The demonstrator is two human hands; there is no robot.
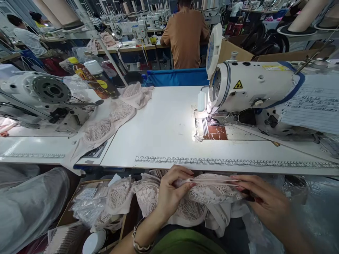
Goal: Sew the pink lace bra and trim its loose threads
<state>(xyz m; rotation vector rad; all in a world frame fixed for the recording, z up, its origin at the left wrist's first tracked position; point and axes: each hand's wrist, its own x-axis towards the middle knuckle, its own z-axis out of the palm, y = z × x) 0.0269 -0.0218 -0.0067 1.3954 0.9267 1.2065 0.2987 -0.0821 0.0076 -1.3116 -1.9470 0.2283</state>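
A pale pink lace bra piece (212, 190) is stretched between my two hands, just below the front edge of the table. My left hand (173, 190) pinches its edge between thumb and fingers. On the other side my right hand (261, 197) grips the same edge, its fingers partly hidden by the fabric. More lace bra pieces (148, 194) lie in a heap on my lap, under and beside the held one. The white sewing machine (238, 84) stands on the table beyond my right hand, its needle area lit.
A white table (159, 123) with a printed ruler spans the front. To the left are another machine (39, 98), a chain of lace pieces (113, 120) and two bottles (92, 77). An open box (70, 208) holds wrapped pieces below. A co-worker (185, 35) sits ahead, facing away.
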